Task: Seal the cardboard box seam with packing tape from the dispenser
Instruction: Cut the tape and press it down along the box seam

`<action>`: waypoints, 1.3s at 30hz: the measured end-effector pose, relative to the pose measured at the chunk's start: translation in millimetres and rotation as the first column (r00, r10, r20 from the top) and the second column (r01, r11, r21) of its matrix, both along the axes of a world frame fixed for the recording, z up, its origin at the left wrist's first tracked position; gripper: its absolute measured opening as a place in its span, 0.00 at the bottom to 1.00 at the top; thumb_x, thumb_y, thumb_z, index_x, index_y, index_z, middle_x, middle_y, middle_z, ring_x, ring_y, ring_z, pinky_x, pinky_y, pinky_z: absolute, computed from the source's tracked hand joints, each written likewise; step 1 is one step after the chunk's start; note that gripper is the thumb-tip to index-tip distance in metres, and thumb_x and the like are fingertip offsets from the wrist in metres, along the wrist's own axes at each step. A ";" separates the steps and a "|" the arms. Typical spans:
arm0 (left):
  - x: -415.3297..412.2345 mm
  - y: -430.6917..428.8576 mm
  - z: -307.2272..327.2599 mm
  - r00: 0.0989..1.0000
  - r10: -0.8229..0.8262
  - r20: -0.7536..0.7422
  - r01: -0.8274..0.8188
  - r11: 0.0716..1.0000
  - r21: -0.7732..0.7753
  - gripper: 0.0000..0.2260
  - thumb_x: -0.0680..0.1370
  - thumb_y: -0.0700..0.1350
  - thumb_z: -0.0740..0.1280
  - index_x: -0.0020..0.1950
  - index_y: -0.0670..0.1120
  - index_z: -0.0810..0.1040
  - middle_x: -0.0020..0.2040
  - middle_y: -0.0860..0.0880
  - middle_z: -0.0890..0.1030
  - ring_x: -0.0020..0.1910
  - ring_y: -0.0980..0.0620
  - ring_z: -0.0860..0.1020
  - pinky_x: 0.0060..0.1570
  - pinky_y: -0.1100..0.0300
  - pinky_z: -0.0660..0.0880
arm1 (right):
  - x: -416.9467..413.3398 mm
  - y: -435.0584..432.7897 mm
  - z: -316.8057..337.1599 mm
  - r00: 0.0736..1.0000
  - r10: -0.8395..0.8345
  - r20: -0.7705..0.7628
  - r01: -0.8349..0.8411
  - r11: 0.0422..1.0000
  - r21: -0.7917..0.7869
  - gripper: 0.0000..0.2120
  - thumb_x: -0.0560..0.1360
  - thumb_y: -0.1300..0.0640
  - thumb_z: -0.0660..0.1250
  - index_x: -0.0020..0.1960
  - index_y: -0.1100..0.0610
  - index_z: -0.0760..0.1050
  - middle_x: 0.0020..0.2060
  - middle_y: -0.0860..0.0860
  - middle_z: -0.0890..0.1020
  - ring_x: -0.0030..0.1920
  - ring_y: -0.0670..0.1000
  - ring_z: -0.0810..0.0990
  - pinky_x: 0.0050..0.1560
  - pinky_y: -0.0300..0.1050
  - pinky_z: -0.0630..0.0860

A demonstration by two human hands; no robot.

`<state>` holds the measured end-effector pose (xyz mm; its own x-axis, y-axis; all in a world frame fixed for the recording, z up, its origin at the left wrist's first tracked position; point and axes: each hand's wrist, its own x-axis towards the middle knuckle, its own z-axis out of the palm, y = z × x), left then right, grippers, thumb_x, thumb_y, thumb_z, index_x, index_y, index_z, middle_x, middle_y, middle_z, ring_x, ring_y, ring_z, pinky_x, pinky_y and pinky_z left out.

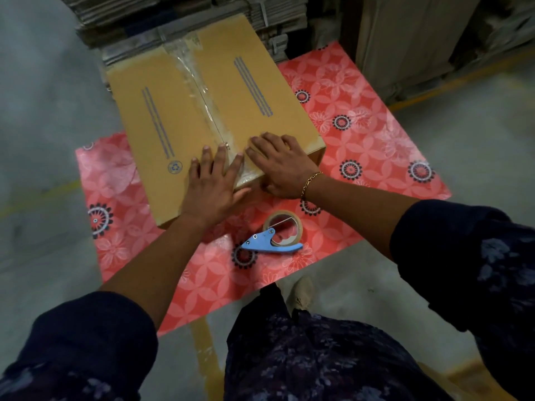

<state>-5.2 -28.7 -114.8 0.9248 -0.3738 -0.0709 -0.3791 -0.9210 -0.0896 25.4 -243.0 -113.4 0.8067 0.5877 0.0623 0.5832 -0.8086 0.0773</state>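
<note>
On glossy tape (202, 91), flat hands (215, 183) press cardboard box (162, 111).

The cardboard box (202, 111) occupies the left and far portion of the worktop (362, 134). Stacked flat cartons (173, 21) stand just behind it, blocking the far side. Right of the box the worktop lies open. At the near edge, the tape dispenser (275, 235) obstructs the centre; both hands (211, 183) (283, 166) cover the box's near end.
</note>
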 end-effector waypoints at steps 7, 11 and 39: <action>2.6 1.5 1.7 0.995 0.026 -0.098 -0.026 1.000 0.001 0.36 0.78 0.65 0.57 0.83 0.51 0.53 0.83 0.39 0.52 0.80 0.30 0.52 0.75 0.31 0.53 | 3.1 -2.3 -4.5 0.997 0.054 0.054 -0.056 0.997 0.046 0.38 0.77 0.29 0.50 0.72 0.57 0.69 0.72 0.57 0.72 0.69 0.61 0.71 0.59 0.57 0.68; 3.0 4.4 -0.6 0.994 0.015 -0.110 -0.015 1.000 0.005 0.41 0.77 0.62 0.67 0.83 0.53 0.50 0.84 0.39 0.50 0.81 0.31 0.50 0.76 0.31 0.53 | 3.5 -2.2 -4.3 0.996 0.071 0.057 -0.071 0.997 -0.004 0.37 0.78 0.30 0.50 0.72 0.58 0.68 0.71 0.59 0.72 0.68 0.62 0.72 0.56 0.57 0.69; -5.1 1.1 4.3 0.993 0.080 -0.084 -0.090 0.988 -0.123 0.35 0.79 0.70 0.43 0.82 0.56 0.56 0.84 0.44 0.54 0.82 0.36 0.51 0.77 0.34 0.52 | 13.7 -16.1 1.0 0.989 0.108 -0.099 -0.112 0.993 -0.039 0.36 0.78 0.32 0.43 0.78 0.51 0.61 0.77 0.54 0.65 0.74 0.58 0.66 0.60 0.56 0.68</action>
